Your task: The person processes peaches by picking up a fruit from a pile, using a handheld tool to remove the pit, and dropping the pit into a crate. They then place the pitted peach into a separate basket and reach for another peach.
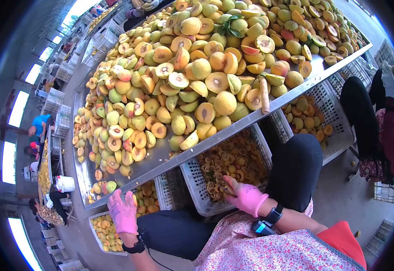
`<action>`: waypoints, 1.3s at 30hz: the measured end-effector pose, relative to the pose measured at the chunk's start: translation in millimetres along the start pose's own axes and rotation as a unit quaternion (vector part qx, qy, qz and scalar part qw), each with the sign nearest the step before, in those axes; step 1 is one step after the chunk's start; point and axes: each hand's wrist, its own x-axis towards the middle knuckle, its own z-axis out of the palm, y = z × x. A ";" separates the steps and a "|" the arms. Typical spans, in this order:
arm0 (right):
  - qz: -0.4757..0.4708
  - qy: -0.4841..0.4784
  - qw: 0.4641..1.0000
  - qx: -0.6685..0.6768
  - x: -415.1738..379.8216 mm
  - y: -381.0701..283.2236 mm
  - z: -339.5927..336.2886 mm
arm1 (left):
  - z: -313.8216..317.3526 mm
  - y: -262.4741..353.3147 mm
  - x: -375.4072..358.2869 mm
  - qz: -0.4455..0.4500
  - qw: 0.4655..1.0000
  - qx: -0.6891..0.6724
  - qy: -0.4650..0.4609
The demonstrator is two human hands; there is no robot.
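Note:
My left hand (123,212), in a pink glove, is at the table's near edge with fingers spread. It is above a white crate (98,241) of yellow peach halves. My right hand (247,198), also gloved in pink, hangs over a grey slotted crate (197,198) holding brown, hollow-looking scraps (233,158). Its fingers are bent, and a small dark thing seems to be between them; I cannot make it out. A large heap of halved and whole peaches (217,82) covers the metal table (147,174). A wooden stick or handle (264,95) lies across its rim.
Another crate (337,122) of peach halves stands under the table at right. Beside it sits a person (391,135) in dark trousers. Gloved hands (150,4) show at the far edge. Other people, a white bucket (65,184) and stacked crates (54,100) are at left.

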 end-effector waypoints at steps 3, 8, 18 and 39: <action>-0.017 -0.052 0.994 -0.098 9.5 15.4 6.6 | -14.5 27.1 32.7 0.086 0.993 -0.071 0.034; 0.007 -0.048 0.994 -0.093 5.2 4.9 6.5 | 20.5 107.7 101.5 0.243 0.957 -0.145 0.067; 0.002 -0.104 0.986 -0.134 14.2 11.2 -2.4 | 40.5 174.9 157.9 0.240 0.965 0.031 -0.104; -0.175 0.150 0.970 0.078 -27.7 -62.6 -37.1 | 46.7 215.1 -45.6 -0.080 0.565 -0.779 -0.258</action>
